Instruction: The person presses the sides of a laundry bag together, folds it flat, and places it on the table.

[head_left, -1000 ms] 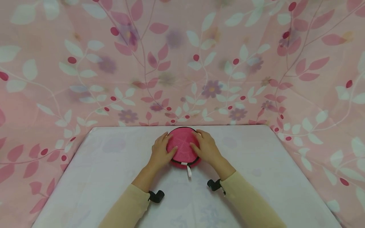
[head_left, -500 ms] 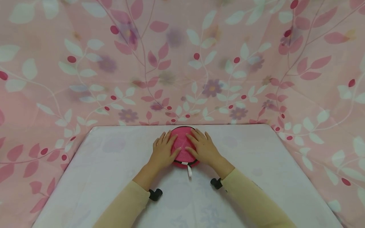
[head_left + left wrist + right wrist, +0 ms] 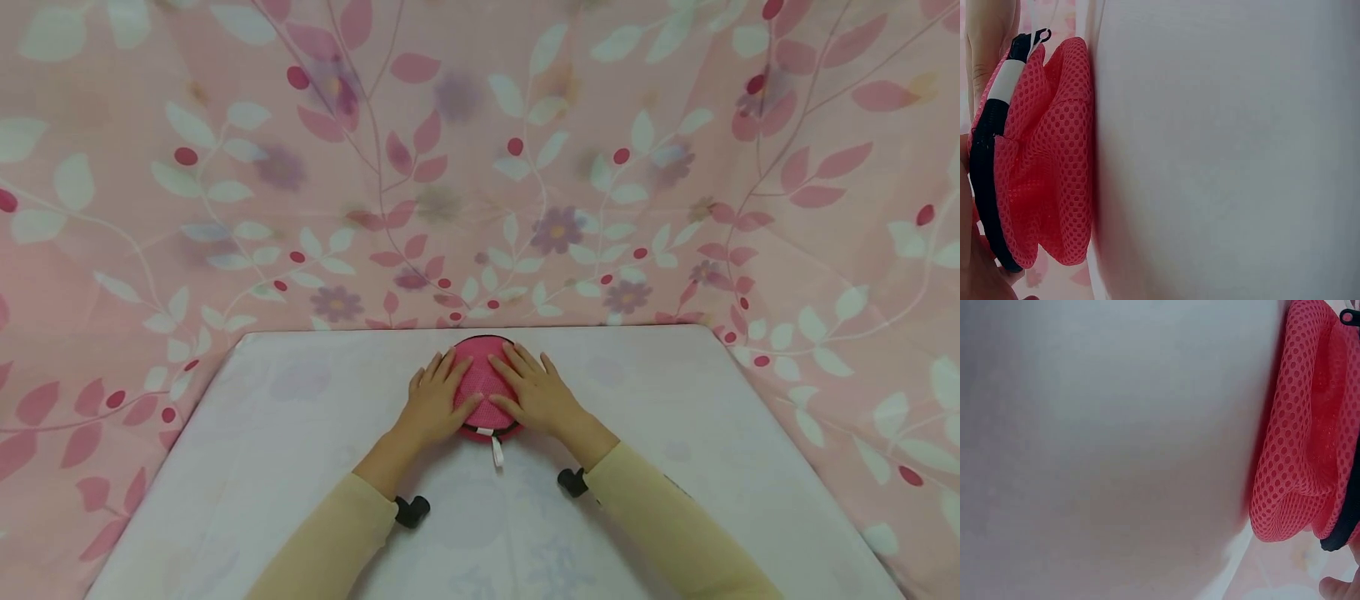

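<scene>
A round pink mesh laundry bag [image 3: 486, 385] with black trim sits at the far middle of the table, a white tab [image 3: 497, 452] hanging from its near side. My left hand [image 3: 435, 406] rests on its left part and my right hand [image 3: 545, 401] on its right part, fingers spread over the mesh. In the left wrist view, the bag's soft lower body [image 3: 1072, 169] sags in folds between black rim and table, beside a small zipper pull [image 3: 1042, 35]. The right wrist view shows the mesh side [image 3: 1285, 450] bulging, with a fingertip [image 3: 1338, 587] below the rim.
A white cloth covers the table [image 3: 480, 533], whose back edge lies just beyond the bag. Pink flowered curtains [image 3: 480, 167] hang behind and at both sides. Black wrist cameras [image 3: 412, 512] sit at both sleeve cuffs.
Both hands have slid inward from the bag's sides onto its top, and their fingers have spread flatter. The bag stays at about the same spot.
</scene>
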`<state>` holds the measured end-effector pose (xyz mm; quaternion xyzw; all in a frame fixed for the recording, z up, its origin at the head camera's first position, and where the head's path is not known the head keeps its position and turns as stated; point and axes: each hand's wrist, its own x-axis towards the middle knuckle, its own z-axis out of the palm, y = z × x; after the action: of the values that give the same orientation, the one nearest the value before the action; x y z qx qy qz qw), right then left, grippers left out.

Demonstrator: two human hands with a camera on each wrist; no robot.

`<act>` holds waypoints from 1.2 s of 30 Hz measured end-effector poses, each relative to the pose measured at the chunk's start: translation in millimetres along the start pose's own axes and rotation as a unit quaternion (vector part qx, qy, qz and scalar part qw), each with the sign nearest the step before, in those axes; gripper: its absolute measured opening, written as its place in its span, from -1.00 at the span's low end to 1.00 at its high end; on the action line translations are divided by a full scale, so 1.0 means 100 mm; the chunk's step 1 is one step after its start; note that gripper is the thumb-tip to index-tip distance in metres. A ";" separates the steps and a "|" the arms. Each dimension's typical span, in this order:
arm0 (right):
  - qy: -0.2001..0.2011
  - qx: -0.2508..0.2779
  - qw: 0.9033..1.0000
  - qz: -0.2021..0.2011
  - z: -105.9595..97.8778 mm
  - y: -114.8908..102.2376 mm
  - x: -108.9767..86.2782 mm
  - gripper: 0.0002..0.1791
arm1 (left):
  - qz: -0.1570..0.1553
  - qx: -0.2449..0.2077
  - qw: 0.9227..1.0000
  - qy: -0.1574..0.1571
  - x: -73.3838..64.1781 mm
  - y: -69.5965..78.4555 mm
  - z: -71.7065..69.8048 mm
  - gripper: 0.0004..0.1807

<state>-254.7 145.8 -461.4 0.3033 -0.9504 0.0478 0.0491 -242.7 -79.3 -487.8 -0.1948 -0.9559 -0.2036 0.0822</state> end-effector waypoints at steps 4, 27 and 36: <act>-0.008 0.014 1.000 -0.001 0.02 0.01 -0.01 -0.21 | 0.001 0.002 1.000 -0.015 0.01 0.01 0.01 -0.21; -0.081 0.034 0.995 0.038 0.07 -0.01 0.00 -0.19 | -0.003 0.012 0.993 -0.121 0.06 -0.01 0.00 -0.21; -0.098 0.016 0.994 0.049 0.11 -0.02 0.02 -0.18 | 0.003 0.024 0.991 -0.134 0.04 -0.01 0.01 -0.18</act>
<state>-255.5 141.4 -472.0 0.2604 -0.9634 0.0355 -0.0519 -246.8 -78.8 -487.8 -0.2208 -0.9625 -0.1523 -0.0411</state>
